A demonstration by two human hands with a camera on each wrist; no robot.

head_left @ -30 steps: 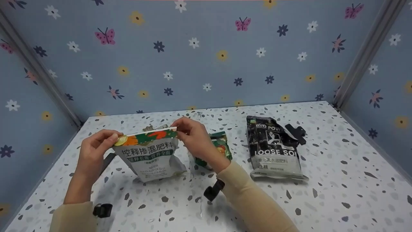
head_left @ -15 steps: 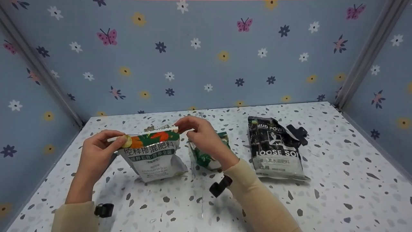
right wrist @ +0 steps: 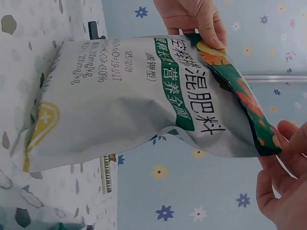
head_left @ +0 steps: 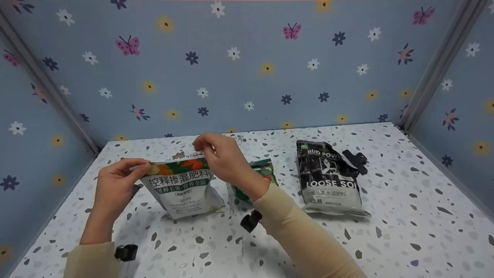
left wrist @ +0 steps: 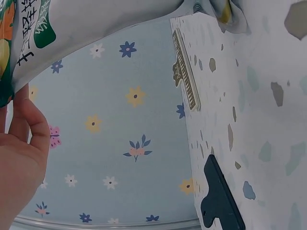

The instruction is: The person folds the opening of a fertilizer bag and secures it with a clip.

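Patterned wall [head_left: 231, 85], far side, behind a speckled worktop [head_left: 405, 239]. The black bag [head_left: 330, 181] lies at right, its long axis running near to far, closer to the right arm than to the left. The white bag [head_left: 183, 193] is left of centre, apparently resting on its base and leaning slightly left; its long axis rises from the worktop. The governing relation is that of its top edge, which runs left to right between the left hand [head_left: 115, 183] and the right hand [head_left: 227, 158], with one hand at each corner. Both bags are opaque, so their contents cannot be seen; the white bag bulges below and flattens towards the top, and whether its mouth is open cannot be told. The green packet [head_left: 270, 173], also of hidden contents, is just right of the white bag, partly covered by the right hand and forearm. The left hand pinches the left top corner, thumb on the near face. The right hand, fingers part-bent, is at the right top corner; whether it grips or merely touches is unclear. Smallest are the clips: a black clip [head_left: 356, 160] at the black bag's far right edge, a dark clip [left wrist: 220, 196] beyond the left hand, and a ribbed beige clip [left wrist: 186, 69] beyond the white bag.
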